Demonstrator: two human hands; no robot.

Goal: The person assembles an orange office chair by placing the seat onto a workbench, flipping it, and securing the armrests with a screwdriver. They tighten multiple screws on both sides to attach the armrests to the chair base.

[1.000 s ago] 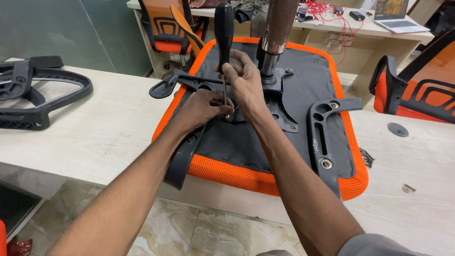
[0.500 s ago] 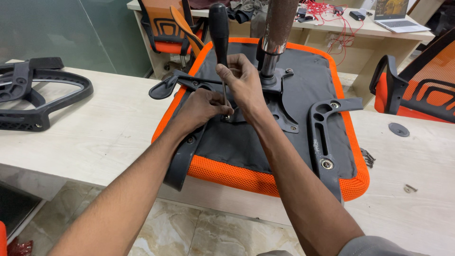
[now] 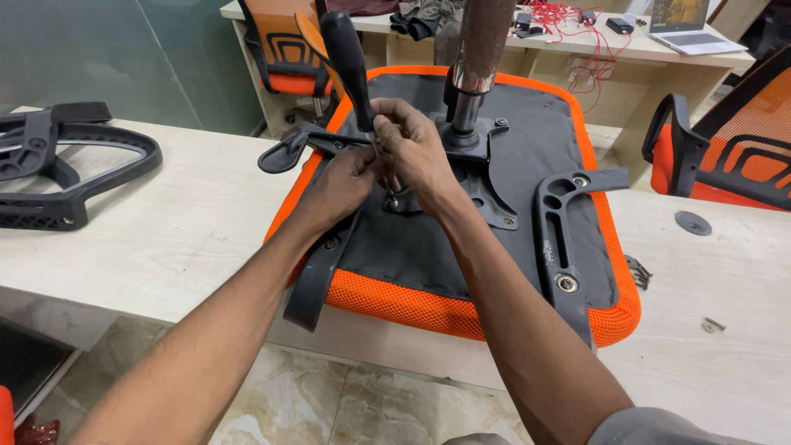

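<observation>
**Screwdriver tips left over the upturned seat**

The screwdriver (image 3: 349, 66) has tilted since a second ago: its black handle, then near upright, now leans to the left. The right hand (image 3: 412, 156) is closed round the tool's lower handle and shaft, while the left hand (image 3: 348, 183) is curled in close beside it, fingertips pinched at the shaft near the tip (probably steadying it, though the right hand hides the contact). The tip meets the black mounting plate (image 3: 482, 194) on the orange seat (image 3: 461, 309), which lies upside down on the counter (image 3: 165, 239). A loose screw (image 3: 710, 325) lies well apart to the right.
</observation>
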